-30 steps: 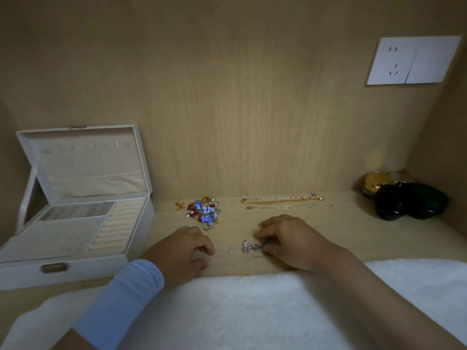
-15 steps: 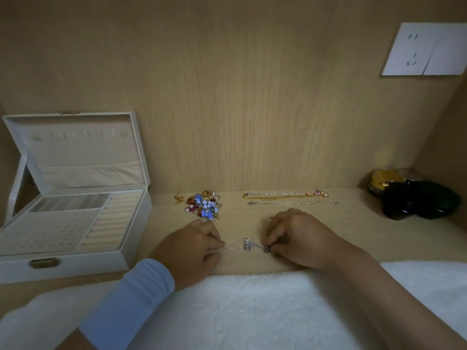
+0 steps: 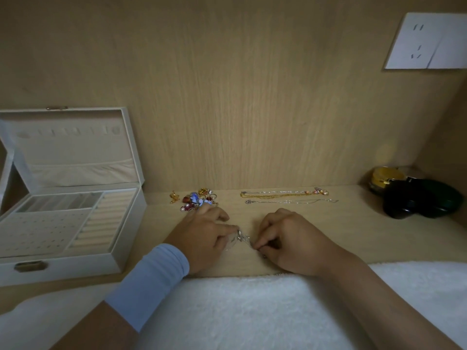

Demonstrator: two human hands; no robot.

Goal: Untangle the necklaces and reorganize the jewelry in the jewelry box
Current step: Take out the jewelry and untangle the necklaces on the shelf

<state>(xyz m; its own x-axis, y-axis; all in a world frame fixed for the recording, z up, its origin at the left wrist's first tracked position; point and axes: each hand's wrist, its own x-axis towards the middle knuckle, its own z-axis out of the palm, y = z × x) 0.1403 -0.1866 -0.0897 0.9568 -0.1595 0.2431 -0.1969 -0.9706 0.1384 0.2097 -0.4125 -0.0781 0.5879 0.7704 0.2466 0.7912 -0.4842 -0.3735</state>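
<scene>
A thin silver necklace (image 3: 243, 238) with a small pendant lies on the wooden shelf between my hands. My left hand (image 3: 204, 238) pinches its chain on the left, and my right hand (image 3: 290, 242) pinches it on the right. Behind them, a gold necklace (image 3: 278, 195) and a silver necklace (image 3: 290, 201) lie stretched out straight near the back wall. A heap of colourful earrings and charms (image 3: 198, 199) sits just beyond my left hand. The white jewelry box (image 3: 121, 251) stands open at the left, its trays showing nothing in them.
Dark jars (image 3: 419, 198), one with a gold lid, stand in the right back corner. A white fluffy towel (image 3: 252, 311) covers the near edge. A white wall socket (image 3: 427, 41) is at the upper right. Bare wood lies between the necklaces and the jars.
My hands have drawn closer together around the silver pendant, the left one moving right. The view has shifted slightly to the left.
</scene>
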